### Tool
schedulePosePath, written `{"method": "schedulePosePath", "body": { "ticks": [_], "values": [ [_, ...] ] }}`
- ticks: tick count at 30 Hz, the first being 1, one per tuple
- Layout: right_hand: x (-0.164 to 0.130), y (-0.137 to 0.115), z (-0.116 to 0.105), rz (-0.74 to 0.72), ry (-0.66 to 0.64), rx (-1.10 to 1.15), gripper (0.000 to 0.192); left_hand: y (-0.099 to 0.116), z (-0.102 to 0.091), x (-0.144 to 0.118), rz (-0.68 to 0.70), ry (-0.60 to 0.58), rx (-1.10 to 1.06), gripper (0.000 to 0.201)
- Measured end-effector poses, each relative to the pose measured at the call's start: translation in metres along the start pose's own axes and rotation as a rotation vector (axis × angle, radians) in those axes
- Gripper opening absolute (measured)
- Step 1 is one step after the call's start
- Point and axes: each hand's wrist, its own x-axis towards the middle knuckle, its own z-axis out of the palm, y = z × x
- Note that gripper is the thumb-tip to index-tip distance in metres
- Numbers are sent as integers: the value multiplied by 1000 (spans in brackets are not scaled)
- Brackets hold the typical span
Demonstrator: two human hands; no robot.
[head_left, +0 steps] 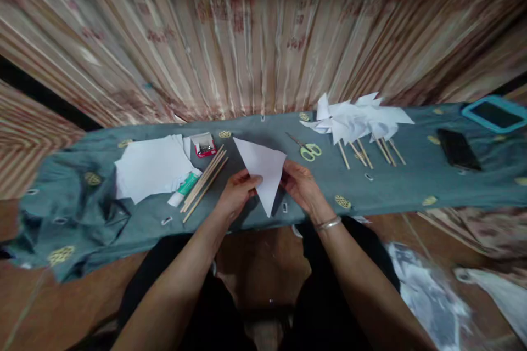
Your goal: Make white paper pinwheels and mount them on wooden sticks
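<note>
A white sheet of paper [263,164], folded into a triangle with one point toward me, is held above the cloth. My left hand [239,193] pinches its left edge, thumb on top. At the right edge, my right hand [301,182] grips it with fingers partly hidden behind the paper. Scissors [309,151] with light green handles lie just beyond my right hand. To the left of my left hand are several wooden sticks [206,182], a green and white tube [183,190] and a small red box [205,146] of metal pieces.
A stack of white paper [150,167] lies on the left. Several paper pinwheels [358,120] on sticks are heaped to the right, before a dark phone [458,149] and a blue-framed tablet [496,114]. A patterned curtain [255,38] hangs behind the narrow, cloth-covered table [395,192].
</note>
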Motion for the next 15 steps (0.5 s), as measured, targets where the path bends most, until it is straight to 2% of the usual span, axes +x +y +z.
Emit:
{"method": "schedulePosePath", "body": {
  "ticks": [3,7,10,12,13,15],
  "values": [
    [0,2,2,-88,9,-123,33,-8,0,3,39,9,50,41],
    [4,4,2,-193,54,-309,28,-20,-2,9,192,-23,251,43],
    [5,3,3,-244,75,-378,17,-23,-4,9,449,77,569,67],
    [3,1,5,-325,101,-547,13,-19,-4,5,682,175,863,81],
    [1,0,7,-374,111,-677,16,-16,-4,3,794,193,1011,82],
    [-3,0,13,-458,120,-951,22,-10,-2,-2,969,143,1243,71]
  ]
}}
